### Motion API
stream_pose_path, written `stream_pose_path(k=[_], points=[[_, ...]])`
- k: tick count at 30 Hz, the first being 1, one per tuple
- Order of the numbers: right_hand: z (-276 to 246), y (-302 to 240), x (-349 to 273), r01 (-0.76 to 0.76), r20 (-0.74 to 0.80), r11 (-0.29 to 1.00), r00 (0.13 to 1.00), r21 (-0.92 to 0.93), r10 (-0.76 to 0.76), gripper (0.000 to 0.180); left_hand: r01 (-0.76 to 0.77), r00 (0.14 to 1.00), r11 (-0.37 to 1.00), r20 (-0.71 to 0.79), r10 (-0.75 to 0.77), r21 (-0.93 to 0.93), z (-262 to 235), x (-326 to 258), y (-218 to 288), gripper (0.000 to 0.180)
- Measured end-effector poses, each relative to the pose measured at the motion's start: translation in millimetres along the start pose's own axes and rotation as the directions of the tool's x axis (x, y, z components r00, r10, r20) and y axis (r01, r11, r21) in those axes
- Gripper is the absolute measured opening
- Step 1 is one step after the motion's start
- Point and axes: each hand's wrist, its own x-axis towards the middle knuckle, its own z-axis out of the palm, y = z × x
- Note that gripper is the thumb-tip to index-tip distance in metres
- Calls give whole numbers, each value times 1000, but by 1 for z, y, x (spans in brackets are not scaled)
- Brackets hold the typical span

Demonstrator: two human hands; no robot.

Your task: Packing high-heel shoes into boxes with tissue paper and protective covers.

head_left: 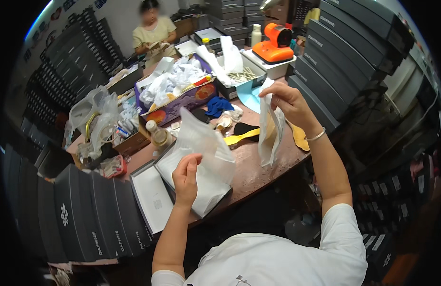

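Observation:
My right hand (288,102) is raised over the table's right side, pinching the top of a thin white sheet or pouch (265,138). It hangs down, with something beige showing at its side. My left hand (185,180) is closed with curled fingers, in front of white tissue paper (206,136). Whether the fingers hold that paper is hidden. The tissue rises out of an open shoe box (219,202) at the table's near edge. A white box lid (153,198) lies at its left. Black-and-yellow shoe insoles (242,136) lie beyond, and a yellow piece (299,137) sits right of the hanging sheet.
A purple carton (180,106) full of crumpled white paper stands farther back. Beside it are a box of sticks (242,76) and an orange device (274,45). A bottle (158,135) stands near the box. Dark shoe boxes (337,62) pile up around; another person (155,33) works opposite.

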Motion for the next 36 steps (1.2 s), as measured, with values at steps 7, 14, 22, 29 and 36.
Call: stream_pose_path(k=[7,14,22,29,36], points=[[183,-106,-34,200,653,849,562,489,-508,22,566,787,253,423,-450,-785,-6,-62,6,49],[206,-20,-126,-783,797,302,595,544,106,41,250,914,886,-207,-349,-392,-127,-161,-23,55],[208,-6,-97,-236,354,970,913,57,202,56,127,882,915,-379,-281,-382,-128,-31,-44,59],[257,67,-120,-15,413,793,847,-610,334,40,407,842,896,-307,-443,-177,-5,-28,-162,56],[167,59,-139,-531,728,772,366,-349,580,23,430,873,903,-259,-414,7,-33,-83,-165,64]])
